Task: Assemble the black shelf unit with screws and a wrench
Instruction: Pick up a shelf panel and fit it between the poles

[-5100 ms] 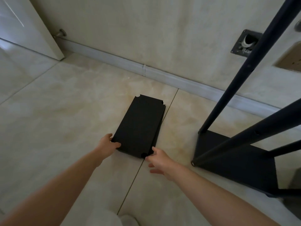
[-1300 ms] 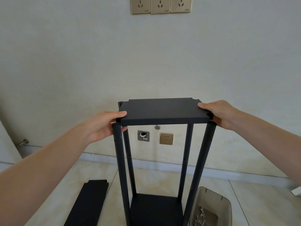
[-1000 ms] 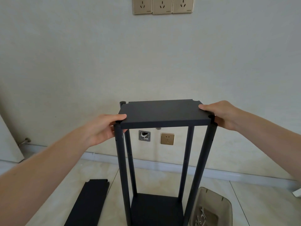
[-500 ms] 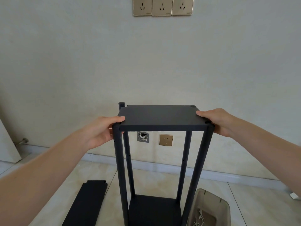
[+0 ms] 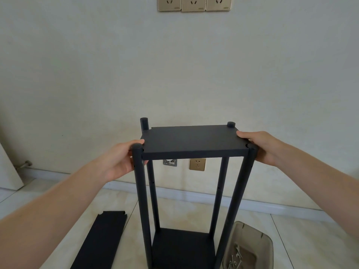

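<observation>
A black shelf board (image 5: pixel 191 139) sits between the tops of the black posts of the upright frame (image 5: pixel 140 191), slightly below the post tips. My left hand (image 5: pixel 118 160) grips its left edge, thumb on top, beside the near left post. My right hand (image 5: pixel 261 145) holds the right edge at the near right post. A bottom shelf (image 5: pixel 183 247) joins the posts at floor level. Screws and a small wrench (image 5: pixel 237 257) lie in a translucent tub.
Another black board (image 5: pixel 101 238) lies flat on the tiled floor to the left of the frame. The tub (image 5: pixel 250 243) stands at the frame's right foot. A wall with sockets (image 5: pixel 197 164) is close behind. A white door edge (image 5: pixel 8 171) is at far left.
Earlier I picked a board off the floor. Over the last second the board has gone down between the posts, whose tips now stick up above it, most at the far left.
</observation>
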